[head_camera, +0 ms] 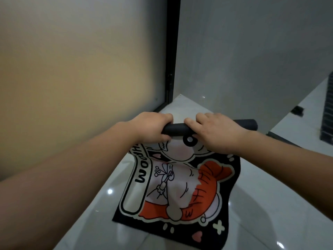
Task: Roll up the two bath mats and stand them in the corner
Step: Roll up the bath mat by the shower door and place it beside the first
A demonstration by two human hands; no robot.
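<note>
A black bath mat (180, 188) with a white and orange cartoon print lies on the glossy white floor. Its far end is wound into a tight black roll (177, 131) that runs left to right. My left hand (153, 128) is closed over the roll's left part, thumb underneath. My right hand (218, 131) presses on the roll's right part with fingers curled over the top. The roll's right end (248, 124) sticks out past my right hand. The near half of the mat stays flat and slightly wavy. Only one mat is in view.
A frosted glass door (81, 69) with a black frame (172, 56) stands on the left. A grey wall (252, 51) meets it at a corner (180, 98) just beyond the roll. A dark tiled edge (327, 109) shows at far right.
</note>
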